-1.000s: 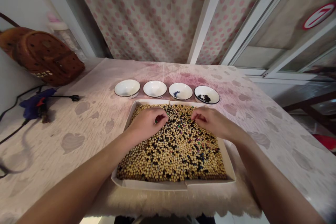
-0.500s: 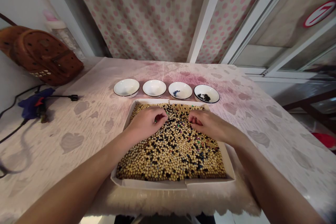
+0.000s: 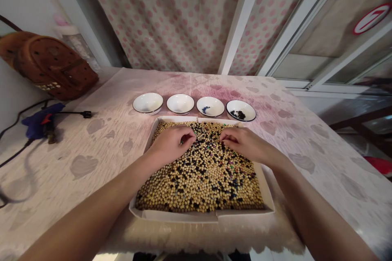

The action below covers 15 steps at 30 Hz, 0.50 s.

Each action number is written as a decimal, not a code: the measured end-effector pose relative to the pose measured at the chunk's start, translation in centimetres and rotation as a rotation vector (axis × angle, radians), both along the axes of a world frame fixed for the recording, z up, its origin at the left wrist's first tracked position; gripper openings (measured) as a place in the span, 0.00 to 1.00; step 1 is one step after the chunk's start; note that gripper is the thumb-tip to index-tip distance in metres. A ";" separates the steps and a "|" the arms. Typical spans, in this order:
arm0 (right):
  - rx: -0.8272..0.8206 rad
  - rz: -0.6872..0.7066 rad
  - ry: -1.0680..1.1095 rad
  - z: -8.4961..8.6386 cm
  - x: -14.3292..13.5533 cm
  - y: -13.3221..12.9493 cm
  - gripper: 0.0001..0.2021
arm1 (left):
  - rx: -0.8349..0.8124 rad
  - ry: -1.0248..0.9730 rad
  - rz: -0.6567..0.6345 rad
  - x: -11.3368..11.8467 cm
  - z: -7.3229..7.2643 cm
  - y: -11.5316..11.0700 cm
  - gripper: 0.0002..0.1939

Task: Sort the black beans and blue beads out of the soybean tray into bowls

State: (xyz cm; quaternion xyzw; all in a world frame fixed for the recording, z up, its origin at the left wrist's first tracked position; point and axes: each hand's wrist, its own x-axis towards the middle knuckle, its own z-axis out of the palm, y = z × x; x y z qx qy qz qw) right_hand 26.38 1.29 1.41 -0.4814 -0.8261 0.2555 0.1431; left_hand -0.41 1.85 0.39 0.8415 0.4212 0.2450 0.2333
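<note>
A shallow white cardboard tray (image 3: 180, 216) is spread with many small round beads (image 3: 202, 179), mostly tan, with black, blue, green and a few reddish ones mixed in. Over its far left part is my left hand (image 3: 175, 140), thumb and fingers curled into a pinch. My right hand (image 3: 240, 142) is at the far right part, fingertips pinched together at the beads. Whatever either pinch holds is too small or hidden to make out. Beyond the tray, a white bowl (image 3: 245, 106) holds black beads, and the bowl (image 3: 214, 102) beside it has a few blue ones.
Two more white bowls (image 3: 148, 98) continue the row to the left, with no beads visible inside. A blue glue gun (image 3: 43, 120) with its cord and plug lies at the left, near a brown backpack-shaped bag (image 3: 58, 65). A patterned cloth (image 3: 306, 179) covers the table.
The fingers of my right hand have drawn closer together, with the thumb shifted toward the fingertips. My left hand looks nearly unchanged.
</note>
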 end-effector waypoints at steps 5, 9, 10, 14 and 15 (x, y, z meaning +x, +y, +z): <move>0.029 -0.077 0.012 0.1 0.0 0.3 0.11 | 0.001 -0.004 -0.003 -0.1 -0.1 0.1 0.06; 0.143 -0.208 0.101 0.1 0.4 0.8 0.11 | -0.008 0.005 0.006 0.0 -0.1 0.1 0.07; 0.195 -0.269 0.124 0.0 0.7 1.1 0.10 | -0.011 0.006 0.009 0.0 -0.1 0.1 0.07; 0.384 -0.520 0.148 -0.9 2.9 2.7 0.08 | -0.009 -0.001 0.005 0.1 0.0 0.0 0.07; 0.404 -0.551 0.131 -1.2 3.5 3.1 0.09 | -0.008 -0.001 0.003 0.1 0.1 0.0 0.07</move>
